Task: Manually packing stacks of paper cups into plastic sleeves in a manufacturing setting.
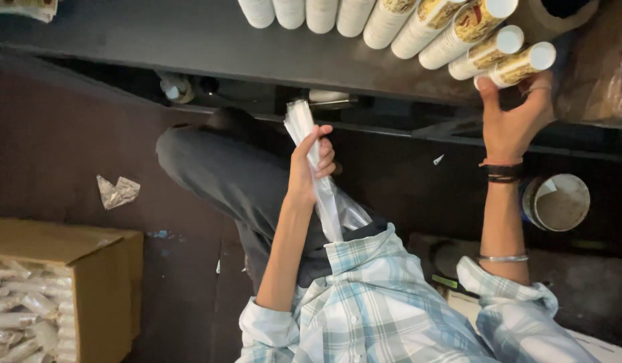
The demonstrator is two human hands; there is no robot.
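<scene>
My left hand point(309, 163) is closed around a clear plastic sleeve point(322, 176) that holds a white stack; the sleeve runs from the shelf edge down toward my plaid shirt. My right hand point(516, 115) reaches up to the dark counter point(210, 40) and grips the end of a stack of paper cups point(516, 67) lying on its side. Several more cup stacks point(391, 20), white and patterned, lie in a row beside it along the counter.
An open cardboard box point(76, 269) at the lower left holds several plastic-wrapped packs. A crumpled piece of clear wrap point(117, 191) lies on the dark floor. A round tin point(558, 202) stands under the counter at right. My grey-trousered leg point(217, 171) extends forward.
</scene>
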